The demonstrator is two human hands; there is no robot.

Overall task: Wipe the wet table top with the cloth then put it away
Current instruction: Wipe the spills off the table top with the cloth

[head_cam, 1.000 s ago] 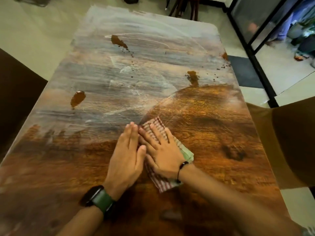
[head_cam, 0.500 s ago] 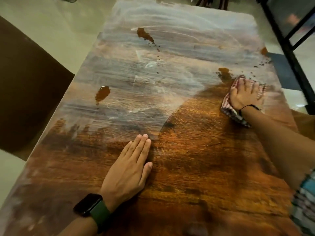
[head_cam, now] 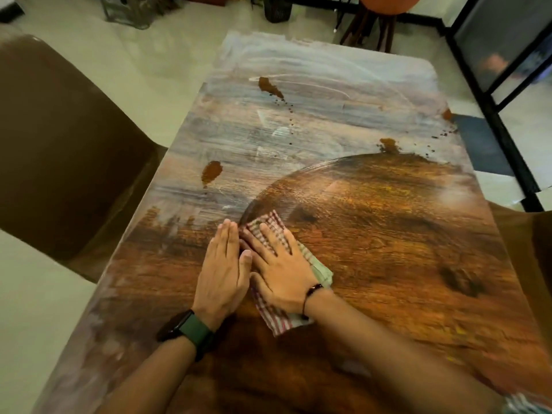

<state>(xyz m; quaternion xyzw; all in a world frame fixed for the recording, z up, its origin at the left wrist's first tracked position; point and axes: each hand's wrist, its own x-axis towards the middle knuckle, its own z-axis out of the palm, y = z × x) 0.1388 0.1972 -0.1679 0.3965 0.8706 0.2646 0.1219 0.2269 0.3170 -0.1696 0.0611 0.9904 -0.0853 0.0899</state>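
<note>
A long wooden table top (head_cam: 388,264) fills the view. Its far half looks pale and filmy, with a curved wipe edge across the middle. Brown puddles lie on it: one at the left (head_cam: 211,172), one far back (head_cam: 268,86), one at mid right (head_cam: 389,144). A red-and-white checked cloth (head_cam: 277,319) lies flat near the table's middle. My right hand (head_cam: 279,264) presses on it with fingers spread straight. My left hand (head_cam: 224,264) rests flat on the bare wood right beside it, fingers together, a dark watch on a green band at the wrist.
A brown chair (head_cam: 59,150) stands at the table's left, another brown chair (head_cam: 531,249) at the right edge. A black metal frame (head_cam: 495,121) with glass panels runs along the right. Wooden stool legs (head_cam: 370,28) and a dark basket (head_cam: 277,8) stand beyond the far end.
My right hand has swept the cloth back from the right side of the table to the middle, next to my left hand. The left hand has stayed flat on the wood.
</note>
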